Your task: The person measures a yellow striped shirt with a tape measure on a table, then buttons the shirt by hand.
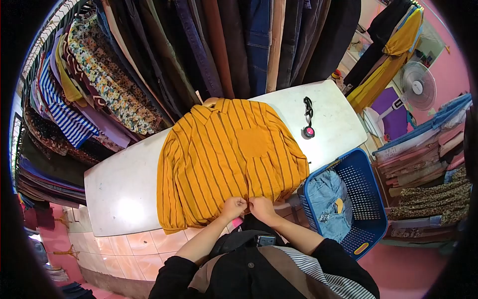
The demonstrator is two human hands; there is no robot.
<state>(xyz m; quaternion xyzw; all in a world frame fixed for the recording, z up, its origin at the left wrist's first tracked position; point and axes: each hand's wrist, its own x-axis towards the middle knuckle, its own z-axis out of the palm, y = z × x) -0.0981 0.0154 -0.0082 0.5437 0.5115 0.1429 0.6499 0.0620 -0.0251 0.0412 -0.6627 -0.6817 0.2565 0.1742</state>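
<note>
A mustard-yellow striped long-sleeved shirt (214, 149) is spread front up, its collar at the far side and its hem towards me. A small tan piece, perhaps part of a hanger (211, 102), shows at the collar. My left hand (234, 207) pinches the shirt's front edge near the hem. Close beside it, my right hand (261, 208) grips the other side of the front opening. Whether a button is between the fingers is hidden. Under the shirt is a white table (119, 174).
Right of the shirt stands a blue basket (366, 189) holding denim (328, 199). A black cord with a pink round end (308, 130) lies on the table. Hanging trousers (259, 45) line its far side, patterned clothes (107, 74) the left. A fan (417, 85) stands right.
</note>
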